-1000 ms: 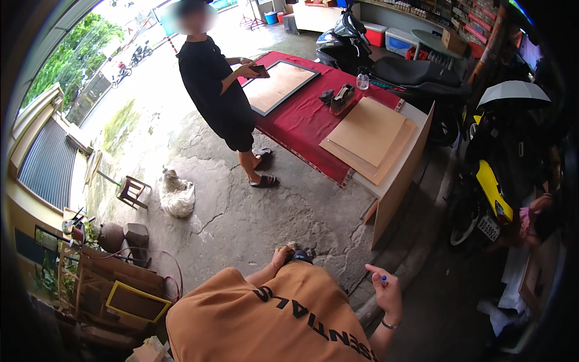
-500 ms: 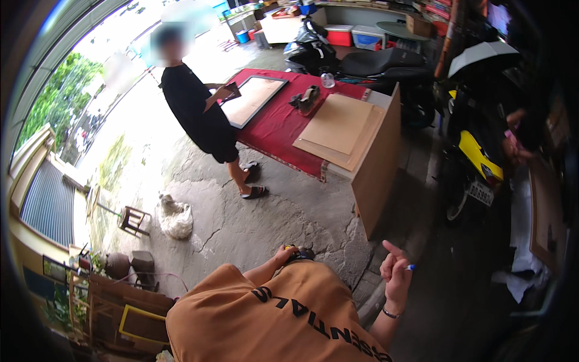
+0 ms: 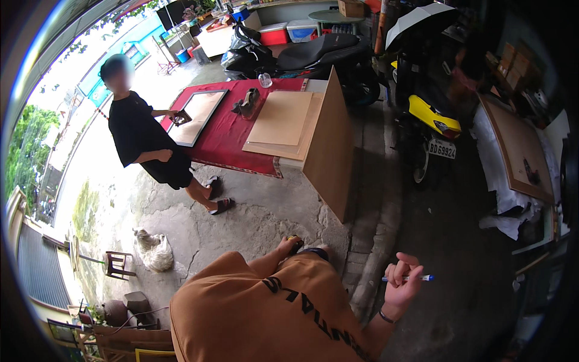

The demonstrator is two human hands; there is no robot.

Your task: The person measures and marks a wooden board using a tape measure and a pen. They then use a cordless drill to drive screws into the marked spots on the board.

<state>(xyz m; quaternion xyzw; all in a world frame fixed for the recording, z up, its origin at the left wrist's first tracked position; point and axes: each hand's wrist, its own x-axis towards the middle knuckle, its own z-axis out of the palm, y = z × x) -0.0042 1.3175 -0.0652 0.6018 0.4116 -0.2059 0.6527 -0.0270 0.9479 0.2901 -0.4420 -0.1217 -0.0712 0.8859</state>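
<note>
Out over the dark floor at the lower right, my right hand [image 3: 402,288] is raised, with its fingers curled round a pen [image 3: 427,278] that has a blue end. My left hand [image 3: 286,247] is low in front of my orange shirt, closed on a small yellow and black object [image 3: 294,239] too small to make out. Beyond it stands a table with a red cloth [image 3: 232,145]. Flat wooden boards [image 3: 280,119], a dark tool resembling a tape dispenser [image 3: 246,105] and a framed panel [image 3: 199,114] lie on it.
Across the table a person in black [image 3: 136,130] holds a dark brown object [image 3: 180,117] over the panel. Motorcycles stand behind the table and at the right, one with a yellow tail [image 3: 427,113]. A large board [image 3: 515,148] leans at far right. A stool [image 3: 119,265] and white sack [image 3: 154,250] sit left.
The view has turned right, so the table appears further left. My right hand has rotated, showing more of the pen. The person in black has lowered one hand from the brown object.
</note>
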